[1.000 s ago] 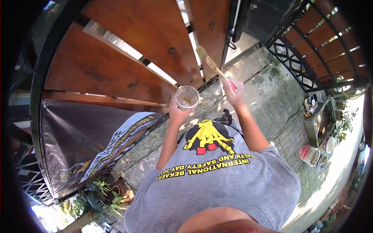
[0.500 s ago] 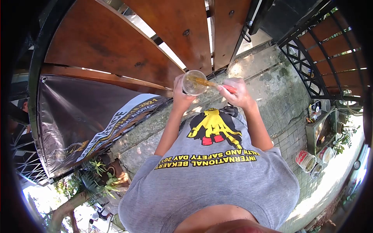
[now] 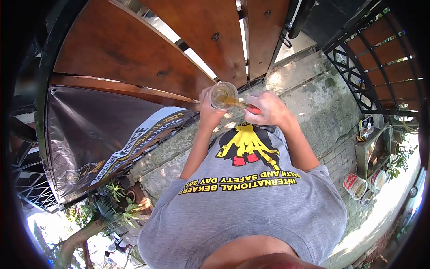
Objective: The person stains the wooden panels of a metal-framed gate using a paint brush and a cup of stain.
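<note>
A clear plastic cup point(image 3: 219, 91) is held by my left hand point(image 3: 208, 109), whose fingers wrap round its left side. My right hand point(image 3: 268, 109) is closed on a brush point(image 3: 240, 103) with a red part near my fingers. The brush's tan bristle end reaches into the open mouth of the cup. What lies at the bottom of the cup is too small to make out. Just beyond the cup stand brown wooden boards point(image 3: 188, 58) of a gate.
A dark printed banner point(image 3: 89, 125) hangs at the left. Black metal lattice point(image 3: 358, 85) stands at the right. Tubs point(image 3: 355, 185) sit on the paving at the lower right, near a bench-like stand point(image 3: 374, 154). Potted plants point(image 3: 118, 197) grow at the lower left.
My right hand has moved slightly left, towards the cup, and turned. The brush is tilted differently, with its bristle end lower in the cup.
</note>
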A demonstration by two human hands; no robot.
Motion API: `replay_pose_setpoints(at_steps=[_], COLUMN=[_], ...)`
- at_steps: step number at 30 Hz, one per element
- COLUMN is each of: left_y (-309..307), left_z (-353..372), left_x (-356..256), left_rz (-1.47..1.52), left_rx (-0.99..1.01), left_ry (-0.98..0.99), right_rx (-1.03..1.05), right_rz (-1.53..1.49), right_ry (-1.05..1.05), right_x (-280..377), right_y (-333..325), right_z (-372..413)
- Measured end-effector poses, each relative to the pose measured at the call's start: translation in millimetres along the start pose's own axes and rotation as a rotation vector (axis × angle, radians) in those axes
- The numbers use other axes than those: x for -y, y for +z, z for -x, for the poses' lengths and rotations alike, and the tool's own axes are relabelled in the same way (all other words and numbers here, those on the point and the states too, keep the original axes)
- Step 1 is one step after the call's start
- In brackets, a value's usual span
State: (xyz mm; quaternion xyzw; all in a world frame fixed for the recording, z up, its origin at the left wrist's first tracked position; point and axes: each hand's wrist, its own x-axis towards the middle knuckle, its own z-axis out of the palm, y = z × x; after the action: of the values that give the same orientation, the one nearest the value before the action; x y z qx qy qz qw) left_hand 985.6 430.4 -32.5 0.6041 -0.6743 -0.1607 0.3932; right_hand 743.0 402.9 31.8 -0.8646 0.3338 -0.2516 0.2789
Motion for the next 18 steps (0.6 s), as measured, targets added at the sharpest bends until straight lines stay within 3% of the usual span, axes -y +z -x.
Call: replay_pose_setpoints(at_steps=[11,18], left_y=[3,8], left_z=[-4,-2], left_x=[1,6], left_rz=[0.071,0.051], left_rx=[0.049,0.042], left_ry=[0.031,0.079], right_rx=[-0.081,-0.117], right_rz=[-0.006,0.066], right_ry=[0.116,0.321], right_x=[-2,-3], right_y=[16,35], right_z=[-4,-9])
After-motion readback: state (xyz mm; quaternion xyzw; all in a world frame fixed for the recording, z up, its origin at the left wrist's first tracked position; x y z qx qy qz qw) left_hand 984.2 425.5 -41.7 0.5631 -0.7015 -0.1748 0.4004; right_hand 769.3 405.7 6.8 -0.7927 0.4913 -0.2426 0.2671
